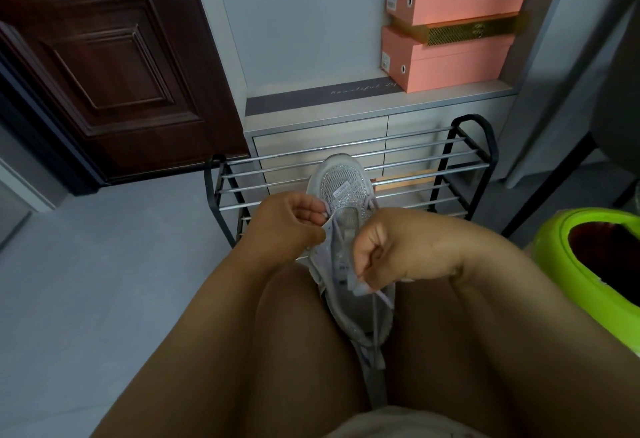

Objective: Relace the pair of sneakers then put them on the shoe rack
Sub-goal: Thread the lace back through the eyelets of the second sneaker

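- We find one sneaker (341,195) wedged between the thighs (301,326), toe pointing to 12 o'clock, heel toward the body. We judge this clamping frees both hands for lacing.
- The lace (379,295) runs across the eyelet rows; one end trails toward 6 o'clock below the right hand.
- The left hand (291,226), at 9 o'clock of the sneaker, pinches a lace section at the eyelet edge with its fingertips (320,217), likely to keep tension.
- The right hand (381,250), at 3 o'clock, is closed around the lace and the eyelet flap, probably feeding or drawing the end through a hole.
- The shoe rack (415,167) stands at 12 o'clock just beyond the toe, within reach for later placement. We judge that lacing is under way and racking is not yet begun.
- Pink boxes (450,56) are stacked on the cabinet behind the rack; a green bin (561,257) sits at 3 o'clock.
- Hidden: the second sneaker is not visible. The hands cover the middle eyelets, so we cannot tell how many are threaded. The heel is lost in shadow between the legs.
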